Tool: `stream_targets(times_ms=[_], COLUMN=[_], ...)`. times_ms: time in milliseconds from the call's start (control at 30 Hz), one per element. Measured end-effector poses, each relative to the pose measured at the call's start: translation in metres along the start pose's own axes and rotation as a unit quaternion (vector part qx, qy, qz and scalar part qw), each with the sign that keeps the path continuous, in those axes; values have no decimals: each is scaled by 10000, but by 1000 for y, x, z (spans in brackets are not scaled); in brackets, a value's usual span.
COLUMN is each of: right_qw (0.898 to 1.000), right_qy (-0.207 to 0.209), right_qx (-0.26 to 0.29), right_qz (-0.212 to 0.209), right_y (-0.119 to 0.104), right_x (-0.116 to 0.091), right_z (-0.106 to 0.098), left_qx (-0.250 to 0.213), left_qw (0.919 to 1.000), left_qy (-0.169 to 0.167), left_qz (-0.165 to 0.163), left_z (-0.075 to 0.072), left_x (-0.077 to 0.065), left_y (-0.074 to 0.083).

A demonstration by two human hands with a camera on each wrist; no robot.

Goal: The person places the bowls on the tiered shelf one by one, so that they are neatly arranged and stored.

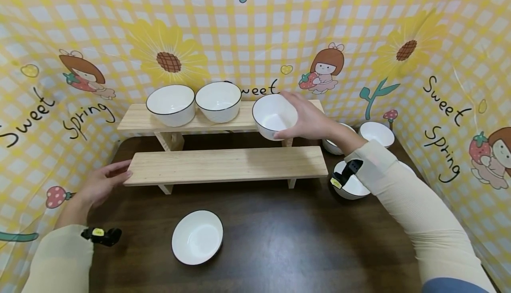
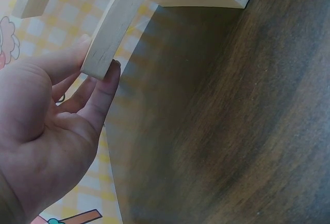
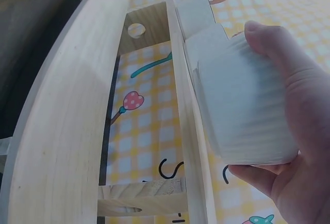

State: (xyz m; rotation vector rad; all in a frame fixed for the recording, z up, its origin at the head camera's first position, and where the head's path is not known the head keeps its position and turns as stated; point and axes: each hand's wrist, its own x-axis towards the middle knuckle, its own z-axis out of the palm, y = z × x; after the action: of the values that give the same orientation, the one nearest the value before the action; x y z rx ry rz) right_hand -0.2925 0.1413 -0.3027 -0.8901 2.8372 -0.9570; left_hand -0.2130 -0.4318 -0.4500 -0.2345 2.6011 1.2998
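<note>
My right hand (image 1: 309, 117) grips a white, dark-rimmed bowl (image 1: 271, 113) by its side at the right part of the wooden shelf's upper board (image 1: 247, 108). In the right wrist view, thumb and fingers span the ribbed bowl (image 3: 242, 105). Two matching bowls, one at the far left (image 1: 171, 104) and another beside it (image 1: 218, 101), stand on that same board. My left hand (image 1: 101, 182) pinches the left end of the lower board (image 1: 227, 165); in the left wrist view, thumb and fingers lie on opposite faces of the board end (image 2: 111, 38).
One white bowl (image 1: 197, 237) sits on the dark wooden table (image 1: 279, 239) in front of the shelf. More bowls stand to the right, including one at the back (image 1: 376, 134) and one partly behind my right forearm (image 1: 351, 186). A checked yellow cloth (image 1: 255, 26) surrounds the table.
</note>
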Motion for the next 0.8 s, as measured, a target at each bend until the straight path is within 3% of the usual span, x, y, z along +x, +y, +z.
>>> stream_targets(times_ms=[433,800], right_qw=[9994,9990], right_qy=[316,276], right_qx=[169,212], right_qz=[-11,264], right_y=[11,15], right_x=[22,38], right_z=[5,11], left_qx=[67,61], left_qw=[10000,9999], left_qy=[-3,66], left_qz=[23,56], left_z=[-1,1], left_x=[0,0], left_y=[-1,-3])
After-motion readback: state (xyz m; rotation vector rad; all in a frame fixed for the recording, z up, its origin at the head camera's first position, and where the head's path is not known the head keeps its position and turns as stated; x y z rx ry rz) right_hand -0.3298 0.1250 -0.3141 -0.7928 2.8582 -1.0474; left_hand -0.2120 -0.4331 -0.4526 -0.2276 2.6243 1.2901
